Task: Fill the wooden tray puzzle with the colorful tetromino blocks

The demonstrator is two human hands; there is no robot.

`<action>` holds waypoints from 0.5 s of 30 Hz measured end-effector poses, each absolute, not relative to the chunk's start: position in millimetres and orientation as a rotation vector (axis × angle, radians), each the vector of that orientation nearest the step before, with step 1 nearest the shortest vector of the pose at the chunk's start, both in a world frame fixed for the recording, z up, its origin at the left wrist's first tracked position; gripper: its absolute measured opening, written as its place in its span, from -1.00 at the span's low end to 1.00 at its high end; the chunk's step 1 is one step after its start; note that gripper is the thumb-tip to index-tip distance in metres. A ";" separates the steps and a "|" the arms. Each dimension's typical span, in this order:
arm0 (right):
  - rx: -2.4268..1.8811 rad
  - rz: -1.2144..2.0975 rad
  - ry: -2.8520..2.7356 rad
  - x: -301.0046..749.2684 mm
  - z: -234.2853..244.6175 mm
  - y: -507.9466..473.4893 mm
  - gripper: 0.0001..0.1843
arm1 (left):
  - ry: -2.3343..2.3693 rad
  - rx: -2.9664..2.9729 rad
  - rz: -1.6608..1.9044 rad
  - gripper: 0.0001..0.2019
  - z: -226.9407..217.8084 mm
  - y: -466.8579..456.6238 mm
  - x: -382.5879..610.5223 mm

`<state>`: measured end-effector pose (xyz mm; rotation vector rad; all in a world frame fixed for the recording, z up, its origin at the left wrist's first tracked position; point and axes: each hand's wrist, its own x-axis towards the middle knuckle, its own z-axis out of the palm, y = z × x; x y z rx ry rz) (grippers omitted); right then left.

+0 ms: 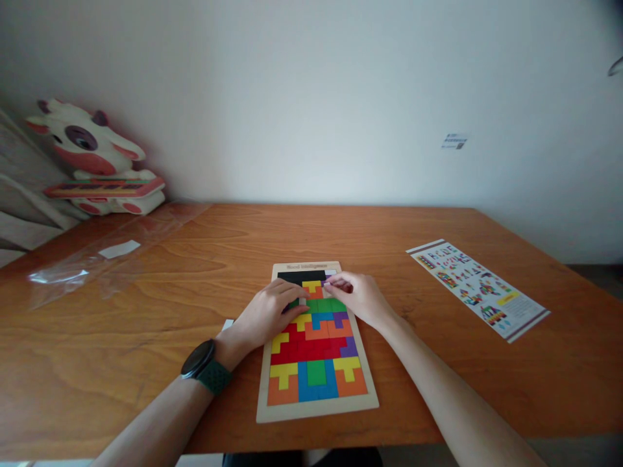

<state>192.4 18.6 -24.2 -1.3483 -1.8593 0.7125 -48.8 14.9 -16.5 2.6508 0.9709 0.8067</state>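
Note:
A wooden puzzle board (318, 414) lies lengthwise in front of me, mostly filled with coloured block pieces in red, blue, green, yellow, orange and purple. My left hand (265, 311) rests over the board's upper left part, fingers spread and their tips touching the pieces. At the upper right edge, my right hand (363, 295) is closed in a pinch on a small puzzle piece, mostly hidden by the fingers. Between the hands, a yellow piece (311, 285) sits above an orange one. Near the top of the board runs a dark strip (292, 277).
A printed pattern sheet (479, 288) lies on the wooden table (219, 259) to the right. Clear plastic wrapping (87, 272) with a white slip (119, 249) is on the left. Behind it stands a cow-shaped toy keyboard (107, 162), near the wall.

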 end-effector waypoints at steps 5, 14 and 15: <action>-1.339 0.439 -2.017 190.5 -23.9 16.9 -0.87 | 0.961 2.642 0.804 -0.84 -15.9 14.4 -48.4; -1.358 0.482 -1.965 185.0 -24.0 15.5 -0.88 | 0.945 2.629 0.836 -0.87 -13.9 13.9 -47.6; -1.360 0.485 -1.962 184.8 -23.6 15.5 -0.89 | 0.942 2.629 0.836 -0.87 -14.0 14.0 -47.6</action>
